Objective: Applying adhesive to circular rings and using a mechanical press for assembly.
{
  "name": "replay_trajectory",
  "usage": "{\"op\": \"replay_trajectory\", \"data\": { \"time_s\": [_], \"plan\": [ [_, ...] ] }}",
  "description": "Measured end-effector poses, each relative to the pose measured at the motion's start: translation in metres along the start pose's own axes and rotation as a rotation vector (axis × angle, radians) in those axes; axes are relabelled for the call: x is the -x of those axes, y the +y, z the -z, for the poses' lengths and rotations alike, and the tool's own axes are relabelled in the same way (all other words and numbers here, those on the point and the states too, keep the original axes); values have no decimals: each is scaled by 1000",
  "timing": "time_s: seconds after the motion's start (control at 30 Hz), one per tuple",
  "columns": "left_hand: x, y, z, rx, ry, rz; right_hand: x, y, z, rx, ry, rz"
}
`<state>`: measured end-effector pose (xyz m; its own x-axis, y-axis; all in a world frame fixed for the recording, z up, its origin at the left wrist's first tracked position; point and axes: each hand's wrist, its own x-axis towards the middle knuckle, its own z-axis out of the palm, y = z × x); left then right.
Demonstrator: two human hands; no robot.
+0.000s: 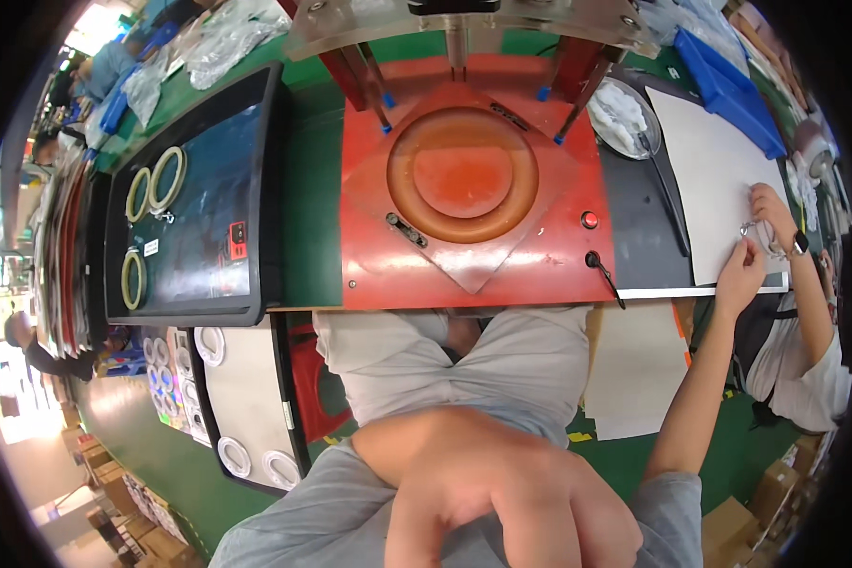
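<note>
My left hand (525, 488) is raised close in the lower middle, its forearm crossing in front of my lap. Its fingers point down and apart, the tips cut off by the lower edge, and nothing shows in it. At the far right, my right hand (743, 272) reaches over a white sheet (705, 161) on the bench. Its fingertips pinch a small shiny metal piece (746, 229), too small to make out well. A co-worker's hand (772, 210) with a wristwatch is right beside it, near a pale ring-like part (772, 241).
Ahead stands a press with a red base plate (379, 275) and a round brown pad (464, 173). A black tray (185, 275) with several pale rings lies left. A metal bowl (646, 140) with white cloth and a blue bin (729, 90) stand right. White rings lie on a lower-left board (246, 379).
</note>
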<state>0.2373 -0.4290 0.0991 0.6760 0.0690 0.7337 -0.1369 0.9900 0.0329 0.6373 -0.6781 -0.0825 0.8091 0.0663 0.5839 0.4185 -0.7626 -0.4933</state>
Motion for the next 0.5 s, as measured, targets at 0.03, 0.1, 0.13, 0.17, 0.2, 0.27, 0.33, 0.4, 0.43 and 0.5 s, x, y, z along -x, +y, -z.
{"op": "replay_trajectory", "data": {
  "time_s": [0.03, 0.1, 0.13, 0.17, 0.2, 0.27, 0.33, 0.4, 0.43, 0.5],
  "plan": [
    [1, 2, 0, 5, 7, 38, 0, -1, 0, 26, -9, 10],
    [-19, 22, 28, -77, -188, 77, 2, 2, 0, 48, -7, 7],
    [-28, 27, 38, -157, -383, 119, 2, 6, 3, 70, -1, -1],
    [-24, 18, 28, -152, -382, 119, 2, 8, 2, 74, -1, -3],
    [-14, 4, 5, -61, -178, 1, 0, 4, -1, 26, -13, -13],
    [-7, -3, -5, 41, 27, -116, 0, 3, -2, -13, -24, -26],
    [-5, -2, -2, 30, 6, -60, 1, 1, -2, 11, -20, -15],
    [-2, -1, 2, 23, -1, -31, 1, 0, -1, 36, -29, -13],
    [-1, -1, 3, 16, -10, -1, 1, -1, 0, 60, -36, -10],
    [5, -3, 6, -4, -11, 5, 0, -4, 3, 68, -43, -21]
  ]
}}
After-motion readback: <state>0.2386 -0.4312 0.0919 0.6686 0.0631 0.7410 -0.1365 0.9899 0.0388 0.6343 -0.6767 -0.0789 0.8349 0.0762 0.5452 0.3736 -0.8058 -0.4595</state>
